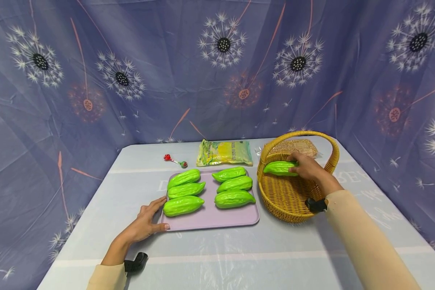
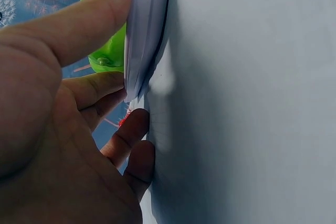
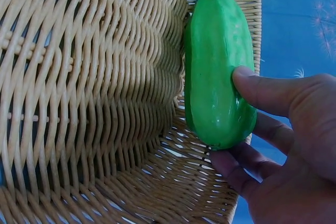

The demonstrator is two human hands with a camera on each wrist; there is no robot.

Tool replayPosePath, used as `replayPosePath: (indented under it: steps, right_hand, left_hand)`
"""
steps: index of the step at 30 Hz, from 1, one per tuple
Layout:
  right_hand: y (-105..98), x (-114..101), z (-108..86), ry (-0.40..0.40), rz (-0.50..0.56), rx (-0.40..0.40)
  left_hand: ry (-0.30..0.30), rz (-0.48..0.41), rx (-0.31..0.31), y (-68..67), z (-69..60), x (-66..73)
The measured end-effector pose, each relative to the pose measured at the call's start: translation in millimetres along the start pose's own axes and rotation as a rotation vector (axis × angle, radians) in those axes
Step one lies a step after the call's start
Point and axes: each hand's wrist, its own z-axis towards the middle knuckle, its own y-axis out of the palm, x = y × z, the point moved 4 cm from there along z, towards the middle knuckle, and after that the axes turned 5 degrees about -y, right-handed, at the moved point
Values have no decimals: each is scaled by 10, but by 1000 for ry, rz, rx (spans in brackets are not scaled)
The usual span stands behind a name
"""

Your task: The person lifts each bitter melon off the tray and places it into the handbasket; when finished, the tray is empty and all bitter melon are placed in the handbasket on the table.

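the right hand holds one bright green, ridged, elongated gourd between thumb and fingers; the gourd extends left from this hand, within the round yellow-brown wicker basket. the left hand is spread wide, its thumb and fingers touching the rim of the rectangular lilac tray. right of the left hand, six similar green gourds lie on the tray in two columns of three. a yellow-and-green plastic packet lies beyond the tray, left of the right hand.
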Motion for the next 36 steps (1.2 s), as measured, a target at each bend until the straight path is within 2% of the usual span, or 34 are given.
replayPosePath:
  steps: [14,20,33,36]
  right_hand:
    - [61,39,32,9,9,-21]
    - [83,47,50,-1,-28,-33]
    - [116,18,67,40,-80,-12]
    - [105,0,71,22,-113,17]
  left_hand:
    - [-1,0,1,-6,-2,-1]
    - [4,0,3,1,2,-4]
    - [4,-5,0,1,0,-5]
    - [3,-5,0,0,1,-6]
